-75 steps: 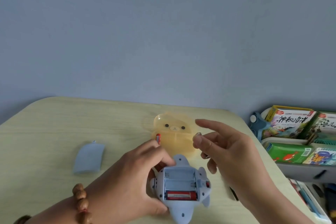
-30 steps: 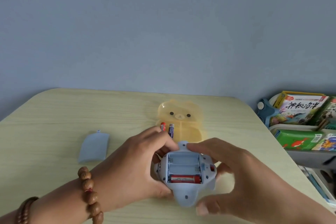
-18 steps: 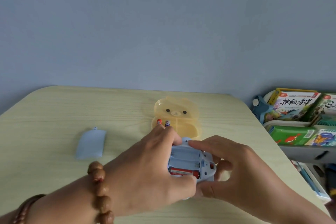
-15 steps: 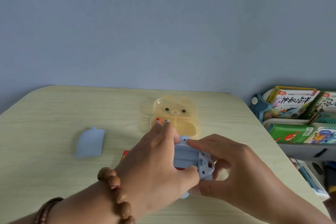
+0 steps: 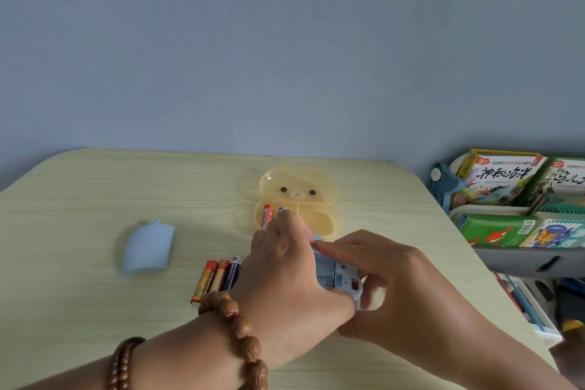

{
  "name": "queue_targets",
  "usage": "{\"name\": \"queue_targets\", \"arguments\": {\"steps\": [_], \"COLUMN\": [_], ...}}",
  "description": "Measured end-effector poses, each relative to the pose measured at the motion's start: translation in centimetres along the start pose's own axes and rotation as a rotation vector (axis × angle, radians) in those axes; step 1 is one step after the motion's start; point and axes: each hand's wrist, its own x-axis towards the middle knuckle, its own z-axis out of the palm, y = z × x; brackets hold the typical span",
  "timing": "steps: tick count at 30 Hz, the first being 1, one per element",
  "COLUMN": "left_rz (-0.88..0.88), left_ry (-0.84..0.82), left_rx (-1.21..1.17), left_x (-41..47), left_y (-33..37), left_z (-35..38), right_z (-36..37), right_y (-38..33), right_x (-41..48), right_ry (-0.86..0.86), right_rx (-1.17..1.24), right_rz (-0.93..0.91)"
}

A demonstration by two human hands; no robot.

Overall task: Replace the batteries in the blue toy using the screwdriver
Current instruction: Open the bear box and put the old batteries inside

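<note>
Working at the pale wood-grain desk (image 5: 79, 199), I have the small light-blue plastic toy (image 5: 335, 272) clamped between both hands, just in front of the translucent yellow bear-shaped box (image 5: 297, 187). My left hand (image 5: 285, 282) wraps over the toy, its fingers curled across the far end, and hides most of the battery bay. My right hand (image 5: 395, 288) grasps the other side, forefinger laid along the top.

Well to the left lies the curved light-blue battery cover (image 5: 147, 247). Between it and my wrist, three loose batteries (image 5: 218, 277) rest side by side. Two more batteries (image 5: 267, 215) sit in the box.

I judge the old cells are out, so loading comes next. I need to free one hand, pick a battery from the box, match its polarity and press it home.
</note>
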Motion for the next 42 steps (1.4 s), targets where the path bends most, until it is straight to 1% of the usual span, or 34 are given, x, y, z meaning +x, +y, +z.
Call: {"name": "queue_targets", "arguments": {"steps": [3, 6, 9, 19, 25, 33, 37, 42], "left_rz": [-0.026, 0.001, 0.017, -0.034, 0.046, 0.192, 0.176, 0.155], "left_ry": [-0.01, 0.011, -0.006, -0.018, 0.028, -0.039, -0.069, 0.022], "left_rx": [-0.014, -0.022, 0.004, 0.035, 0.041, 0.088, 0.04, 0.0], "left_x": [0.0, -0.1, -0.4, -0.3, -0.9, -1.3, -1.4, -1.3], "left_y": [-0.1, -0.4, -0.7, 0.5, 0.3, -1.2, -1.8, -2.3], "left_z": [-0.1, -0.3, -0.6, 0.1, -0.2, 0.0, -0.4, -0.8], "right_z": [0.1, 0.1, -0.1, 0.0, 0.0, 0.1, 0.1, 0.1], "right_y": [0.1, 0.2, 0.3, 0.1, 0.3, 0.5, 0.7, 0.5], "right_x": [0.0, 0.0, 0.0, 0.0, 0.0, 0.0, -0.2, -0.3], "right_ry": [-0.003, -0.012, -0.025, -0.012, -0.011, -0.019, -0.031, -0.046], "right_rx": [0.028, 0.052, 0.053, 0.006, 0.032, 0.08, 0.092, 0.12], "right_rz": [0.006, 0.018, 0.03, -0.021, -0.01, 0.011, 0.038, 0.071]}}
